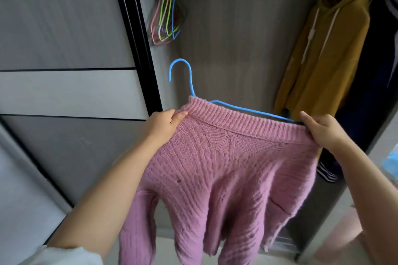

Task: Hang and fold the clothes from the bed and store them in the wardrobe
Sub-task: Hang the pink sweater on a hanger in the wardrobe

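A pink knitted sweater (226, 168) hangs in front of me, held up before the open wardrobe. A blue wire hanger (189, 79) sits partly inside its ribbed neck, with the hook sticking up on the left and one arm showing along the collar. My left hand (165, 123) pinches the left end of the collar. The right end is gripped by my right hand (323, 131), where the hanger's arm ends. The sweater's sleeves and hem droop below.
Several spare coloured hangers (165, 15) hang at the wardrobe's upper left. A mustard hoodie (323, 54) and dark striped clothes (383, 49) hang at the right. The grey sliding door (64, 60) stands at the left. The wardrobe's middle shows bare back wall.
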Motion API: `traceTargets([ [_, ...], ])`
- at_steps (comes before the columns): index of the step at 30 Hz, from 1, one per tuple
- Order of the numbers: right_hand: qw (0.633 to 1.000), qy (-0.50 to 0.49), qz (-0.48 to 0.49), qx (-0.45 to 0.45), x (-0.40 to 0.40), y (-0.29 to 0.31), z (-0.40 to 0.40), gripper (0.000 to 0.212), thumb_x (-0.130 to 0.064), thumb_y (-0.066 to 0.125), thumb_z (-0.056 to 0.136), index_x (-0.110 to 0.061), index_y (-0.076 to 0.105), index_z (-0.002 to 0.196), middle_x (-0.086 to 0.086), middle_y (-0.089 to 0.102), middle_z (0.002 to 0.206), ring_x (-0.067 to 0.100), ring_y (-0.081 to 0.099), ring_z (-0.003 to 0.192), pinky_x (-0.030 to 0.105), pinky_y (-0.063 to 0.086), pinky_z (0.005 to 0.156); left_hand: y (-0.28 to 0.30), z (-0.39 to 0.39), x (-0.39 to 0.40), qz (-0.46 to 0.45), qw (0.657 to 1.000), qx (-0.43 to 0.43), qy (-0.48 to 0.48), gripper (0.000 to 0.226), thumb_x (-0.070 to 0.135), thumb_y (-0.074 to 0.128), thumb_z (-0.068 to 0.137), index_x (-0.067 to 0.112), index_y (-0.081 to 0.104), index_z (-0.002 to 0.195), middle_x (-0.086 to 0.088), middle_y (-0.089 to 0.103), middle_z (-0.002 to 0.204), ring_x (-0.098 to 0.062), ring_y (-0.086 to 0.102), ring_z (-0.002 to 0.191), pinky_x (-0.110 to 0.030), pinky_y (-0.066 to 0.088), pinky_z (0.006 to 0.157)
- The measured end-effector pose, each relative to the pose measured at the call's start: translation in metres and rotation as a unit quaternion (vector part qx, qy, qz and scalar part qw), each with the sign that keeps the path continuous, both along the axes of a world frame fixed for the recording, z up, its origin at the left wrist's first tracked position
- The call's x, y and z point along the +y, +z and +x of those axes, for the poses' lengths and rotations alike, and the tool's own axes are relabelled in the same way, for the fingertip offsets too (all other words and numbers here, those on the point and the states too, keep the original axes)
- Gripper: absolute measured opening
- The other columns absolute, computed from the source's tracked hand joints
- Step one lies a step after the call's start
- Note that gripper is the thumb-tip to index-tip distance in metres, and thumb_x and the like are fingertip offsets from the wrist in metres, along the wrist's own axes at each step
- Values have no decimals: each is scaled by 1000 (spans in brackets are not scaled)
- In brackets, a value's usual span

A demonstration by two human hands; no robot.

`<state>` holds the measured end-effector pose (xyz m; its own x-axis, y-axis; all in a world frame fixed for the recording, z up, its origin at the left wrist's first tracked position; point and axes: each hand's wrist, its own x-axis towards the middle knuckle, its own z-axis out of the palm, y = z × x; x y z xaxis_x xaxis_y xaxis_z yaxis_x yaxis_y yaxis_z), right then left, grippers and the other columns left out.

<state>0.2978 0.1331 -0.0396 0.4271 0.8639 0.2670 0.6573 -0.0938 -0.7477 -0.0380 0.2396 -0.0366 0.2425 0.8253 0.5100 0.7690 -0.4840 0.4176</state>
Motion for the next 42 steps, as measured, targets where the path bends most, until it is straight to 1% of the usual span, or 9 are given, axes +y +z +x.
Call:
traceTargets([
  [6, 934, 191, -24, -301, -11, 19, -13, 73, -83, 5, 74, -23, 23, 37, -3, 23, 31, 9, 31, 31, 14, 25, 38, 10, -2, 2, 26, 992, 123, -7, 66, 56, 33, 87, -2, 62, 96, -22, 66, 90, -36, 60, 89, -34, 37, 64],
  [10, 857, 256, 124, -431, -6, 36, -25, 74, -57, 13, 95, -18, 37, 37, -2, 32, 32, 18, 37, 28, 15, 14, 35, 22, 22, -13, 40, 964, 263, -25, 47, 47, 34, 95, 5, 57, 98, -16, 66, 100, -32, 60, 96, -33, 38, 67],
  [19, 895, 163, 323, -259, 15, 19, -70, 47, -50, 49, 84, -4, 57, 80, -1, 46, 67, 15, 47, 61, 22, 43, 58, 33, 61, -38, 147, 970, 189, -43, 56, 55, 31, 93, 6, 58, 89, -19, 68, 87, -39, 63, 84, -34, 36, 58],
  [22, 944, 183, 236, -138, -2, 15, -26, 89, -81, 48, 65, -13, 45, 124, 2, 40, 112, -5, 44, 89, 2, 36, 83, 31, 40, -22, 209, 970, 108, -61, 66, 61, 20, 92, 11, 42, 54, -15, 54, 43, -35, 53, 36, -23, 26, 37],
  [26, 970, 224, -53, 77, -24, 8, 30, 123, -86, 64, 30, -18, 41, 130, -7, 54, 122, 3, 51, 112, 28, 40, 100, 31, 32, -18, 250, 961, 100, -70, 68, 59, 10, 94, 13, 35, 50, -6, 46, 33, -28, 45, 26, -18, 19, 29],
  [29, 916, 305, -239, 106, -26, 4, 49, 102, -71, 80, 32, -12, 58, 113, -6, 69, 108, 9, 61, 104, 38, 43, 102, 39, 34, -11, 287, 951, 92, -67, 77, 56, 12, 96, 7, 44, 47, -5, 45, 33, -24, 44, 25, -15, 15, 30],
  [33, 908, 255, -242, 226, -22, 0, 29, 78, -45, 92, 30, -6, 64, 91, 9, 72, 89, 17, 69, 79, 22, 56, 68, 55, 39, -6, 202, 972, 99, -68, 60, 51, 39, 89, -2, 54, 65, -21, 61, 58, -36, 61, 54, -31, 38, 44],
  [36, 962, 175, -192, 78, -20, 9, 8, 14, -22, 64, 85, -8, 62, 85, 4, 63, 86, 16, 58, 82, 7, 46, 60, 61, 40, -1, 134, 984, 107, -42, 46, 40, 44, 94, -4, 57, 88, -27, 64, 93, -40, 60, 91, -37, 34, 64],
  [42, 963, -26, -84, -254, -9, 7, -14, 46, -48, 62, 81, -2, 60, 83, 8, 63, 82, 24, 58, 78, 28, 38, 61, 57, 39, -4, 135, 979, 151, -28, 47, 41, 41, 94, -4, 56, 91, -27, 64, 94, -41, 59, 91, -40, 39, 67],
])
